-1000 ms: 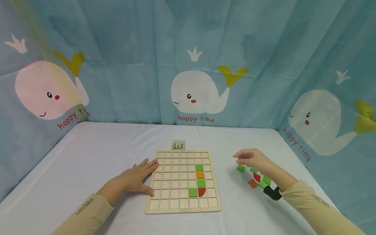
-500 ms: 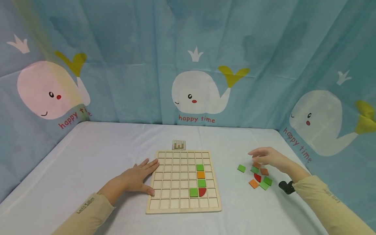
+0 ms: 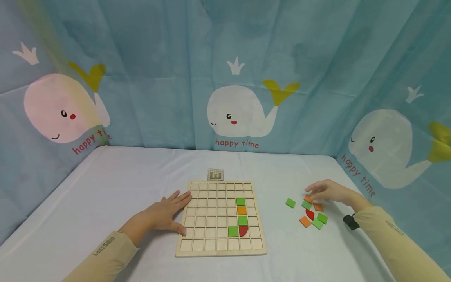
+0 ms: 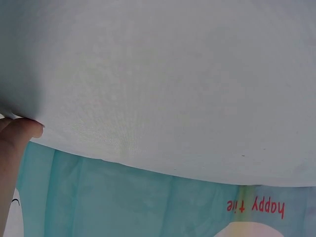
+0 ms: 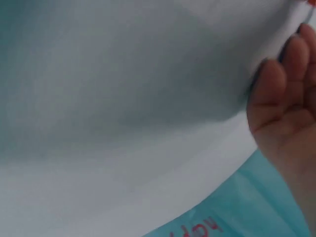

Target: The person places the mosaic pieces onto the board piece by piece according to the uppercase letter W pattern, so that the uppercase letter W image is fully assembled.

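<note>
Resting spread on the left edge of a pale wooden grid board (image 3: 221, 253), bare left hand (image 3: 163, 215), close over a flat orange square tile (image 3: 308, 199) toward the right edge of the white cloth-covered worktop (image 3: 148, 168), bare right hand (image 3: 332, 192), whether pinching unclear.

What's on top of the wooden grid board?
The board carries three green squares, one orange square and one red quarter-round piece. The left hand covers parts of its left edge; what lies under it there can't be seen.
</note>
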Available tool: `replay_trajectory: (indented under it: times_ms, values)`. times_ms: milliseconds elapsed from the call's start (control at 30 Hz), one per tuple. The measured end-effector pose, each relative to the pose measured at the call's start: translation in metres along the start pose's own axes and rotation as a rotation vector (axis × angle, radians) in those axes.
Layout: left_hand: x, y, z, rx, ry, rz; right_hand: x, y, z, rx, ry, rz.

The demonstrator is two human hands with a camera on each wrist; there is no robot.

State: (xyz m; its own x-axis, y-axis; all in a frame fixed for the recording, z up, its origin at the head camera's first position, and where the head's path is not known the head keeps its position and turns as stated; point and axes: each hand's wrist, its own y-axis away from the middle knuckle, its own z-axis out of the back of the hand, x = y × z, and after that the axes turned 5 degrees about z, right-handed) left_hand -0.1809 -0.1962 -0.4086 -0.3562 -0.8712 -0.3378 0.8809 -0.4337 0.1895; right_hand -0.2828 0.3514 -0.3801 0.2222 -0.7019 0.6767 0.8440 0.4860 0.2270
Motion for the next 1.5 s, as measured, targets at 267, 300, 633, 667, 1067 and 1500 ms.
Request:
replay_trajectory:
  times_ms: [267,300,633,667,1067,1500]
  values:
    - [-0.003,0.001,0.001,0.007,0.011,0.003,-0.016,-0.007,0.003,0.086,-0.083,-0.059]
    - [-0.003,0.001,0.001,0.008,0.012,0.004,-0.015,-0.008,0.003,0.094,-0.078,-0.061]
    - [0.001,0.002,0.000,0.013,0.012,0.019,-0.008,-0.018,-0.004,0.064,0.003,-0.128]
    - [0.001,0.002,0.000,0.014,0.014,0.021,-0.009,-0.019,-0.004,0.063,0.001,-0.128]
    - [0.001,0.001,-0.001,0.007,0.008,0.008,-0.013,-0.021,-0.002,0.071,-0.047,-0.107]
    - [0.000,0.001,0.001,0.002,0.029,0.001,-0.012,-0.020,-0.001,0.052,-0.069,-0.126]
